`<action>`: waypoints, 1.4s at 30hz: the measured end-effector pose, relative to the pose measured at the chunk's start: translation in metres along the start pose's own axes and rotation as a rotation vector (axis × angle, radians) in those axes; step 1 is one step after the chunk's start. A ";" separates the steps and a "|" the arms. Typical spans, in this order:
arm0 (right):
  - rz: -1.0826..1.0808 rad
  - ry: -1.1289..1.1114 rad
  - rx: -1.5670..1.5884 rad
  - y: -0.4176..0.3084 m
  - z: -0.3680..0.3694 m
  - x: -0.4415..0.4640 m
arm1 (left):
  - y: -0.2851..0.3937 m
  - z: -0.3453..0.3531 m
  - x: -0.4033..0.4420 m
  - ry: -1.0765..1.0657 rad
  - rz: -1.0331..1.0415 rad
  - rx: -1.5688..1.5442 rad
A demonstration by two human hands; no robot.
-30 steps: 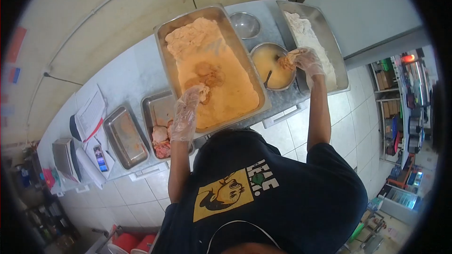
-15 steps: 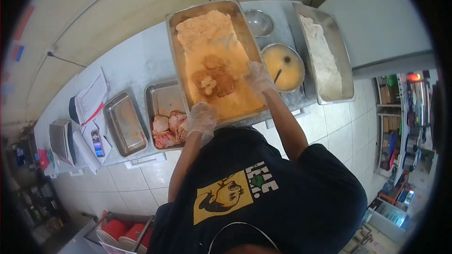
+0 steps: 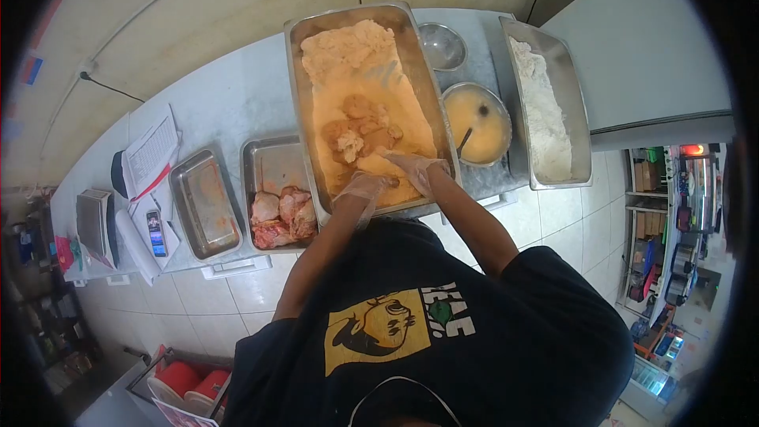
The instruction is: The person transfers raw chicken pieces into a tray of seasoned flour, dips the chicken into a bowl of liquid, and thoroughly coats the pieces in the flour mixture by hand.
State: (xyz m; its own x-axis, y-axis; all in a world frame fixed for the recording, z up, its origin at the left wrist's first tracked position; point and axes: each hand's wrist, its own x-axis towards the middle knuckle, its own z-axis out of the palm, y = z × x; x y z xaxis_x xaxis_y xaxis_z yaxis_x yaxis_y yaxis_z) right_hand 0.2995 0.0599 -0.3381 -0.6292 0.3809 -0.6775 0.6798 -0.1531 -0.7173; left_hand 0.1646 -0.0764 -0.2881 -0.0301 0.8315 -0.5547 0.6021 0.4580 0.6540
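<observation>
A large deep steel pan (image 3: 294, 103) holds orange-tinted breading flour (image 3: 411, 122). Several coated chicken pieces (image 3: 360, 128) lie clumped in its middle. Both my hands wear clear plastic gloves and are down in the flour at the pan's near end, just below the chicken. My left hand (image 3: 365, 187) points right, its fingertips sunk in the flour, so their grip is hidden. From the right side my right hand (image 3: 424, 171) reaches in, fingers stretched out flat toward the left over a small mound of flour.
Left of the pan stand a tray of raw chicken (image 3: 283, 217), a stained steel tray (image 3: 207, 205), papers (image 3: 152, 150) and a phone (image 3: 156, 233). On the right are a small steel bowl (image 3: 443, 46), a bowl of yellow liquid (image 3: 478, 122) and a pan of white flour (image 3: 545, 115).
My left hand has moved right from the pan's near left edge into the flour. My right hand has come down and left from the right side, bringing both hands close together.
</observation>
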 end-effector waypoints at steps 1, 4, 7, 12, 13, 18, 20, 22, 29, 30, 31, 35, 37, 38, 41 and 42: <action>-0.043 0.000 0.030 0.022 0.000 0.014 | 0.004 -0.004 -0.005 0.020 -0.046 -0.139; -0.498 -0.051 -0.239 0.044 -0.008 0.030 | 0.003 -0.009 -0.010 0.046 -0.180 -0.551; 0.100 -0.094 0.634 -0.039 -0.007 -0.034 | 0.040 -0.039 -0.032 0.316 -0.419 -1.051; -0.361 0.483 -0.770 -0.096 -0.002 -0.054 | -0.057 -0.019 0.047 0.673 0.085 -1.046; -0.338 0.484 -0.639 -0.097 -0.002 -0.034 | -0.056 -0.028 0.049 0.763 0.226 -1.014; -0.159 0.290 0.193 -0.143 -0.021 -0.008 | -0.049 -0.086 0.034 0.528 -0.070 -0.779; -0.087 0.108 -0.077 -0.174 -0.033 -0.017 | -0.077 -0.094 0.051 0.456 0.093 -0.401; -0.158 -0.020 -0.660 -0.173 -0.037 -0.004 | -0.082 -0.106 0.064 0.292 0.073 -0.448; -0.440 0.140 -1.133 -0.098 -0.021 0.104 | -0.047 -0.118 0.087 0.317 -0.013 0.493; -0.444 0.162 -1.058 -0.099 -0.018 0.097 | -0.056 -0.116 0.095 0.268 0.002 0.481; -0.432 0.140 -1.051 -0.081 -0.013 0.097 | -0.066 -0.111 0.099 0.209 0.020 0.442; -0.465 -0.093 -0.840 -0.074 -0.051 0.081 | -0.062 -0.101 0.078 0.084 -0.025 0.310; -0.374 -0.248 -0.812 -0.096 -0.058 0.049 | -0.042 -0.099 0.055 0.027 -0.118 0.307; -0.242 -0.266 -1.023 -0.102 -0.055 0.039 | -0.032 -0.096 0.044 0.030 -0.149 0.347; -0.270 0.079 -1.311 -0.027 -0.007 0.055 | -0.009 -0.064 0.029 0.303 -0.155 0.598; -0.431 0.460 -1.357 0.001 0.009 0.067 | -0.008 -0.049 0.037 0.395 -0.217 0.635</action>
State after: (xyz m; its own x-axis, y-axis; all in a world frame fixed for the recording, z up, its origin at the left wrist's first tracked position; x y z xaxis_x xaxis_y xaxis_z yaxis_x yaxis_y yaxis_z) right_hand 0.2548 0.0774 -0.3858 -0.8721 0.4608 -0.1648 0.4635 0.8858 0.0239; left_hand 0.1196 -0.0342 -0.2890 -0.4094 0.8489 -0.3343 0.8885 0.4542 0.0654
